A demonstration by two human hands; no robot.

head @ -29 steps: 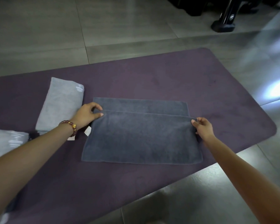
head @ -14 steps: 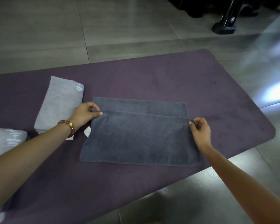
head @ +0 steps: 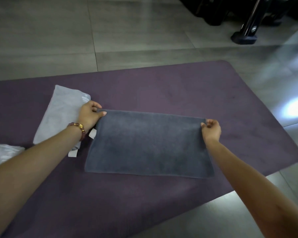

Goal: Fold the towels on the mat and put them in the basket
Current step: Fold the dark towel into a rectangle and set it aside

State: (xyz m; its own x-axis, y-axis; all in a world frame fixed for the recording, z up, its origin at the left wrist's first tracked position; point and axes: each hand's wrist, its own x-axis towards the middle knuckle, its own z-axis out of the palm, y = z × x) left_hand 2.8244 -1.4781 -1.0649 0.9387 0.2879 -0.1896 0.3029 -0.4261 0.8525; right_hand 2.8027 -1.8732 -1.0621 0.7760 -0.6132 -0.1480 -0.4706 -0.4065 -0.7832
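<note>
A dark grey towel (head: 148, 143) lies folded in half on the purple mat (head: 179, 90), its doubled far edge lined up. My left hand (head: 90, 115) pinches the towel's far left corner. At the far right corner my right hand (head: 212, 128) pinches the same edge. A folded light grey towel (head: 62, 112) lies on the mat to the left, partly behind my left wrist. Another pale towel (head: 3, 154) shows at the left border. No basket is in view.
The mat lies on a grey tiled floor (head: 127, 31). A black stand foot (head: 244, 36) and dark equipment sit at the top right. A bright light patch falls on the floor at the right. White labels (head: 72, 152) stick out near the light grey towel.
Both hands carried the near layer's edge forward until it met the far edge; the strip of lower layer seen before is now covered.
</note>
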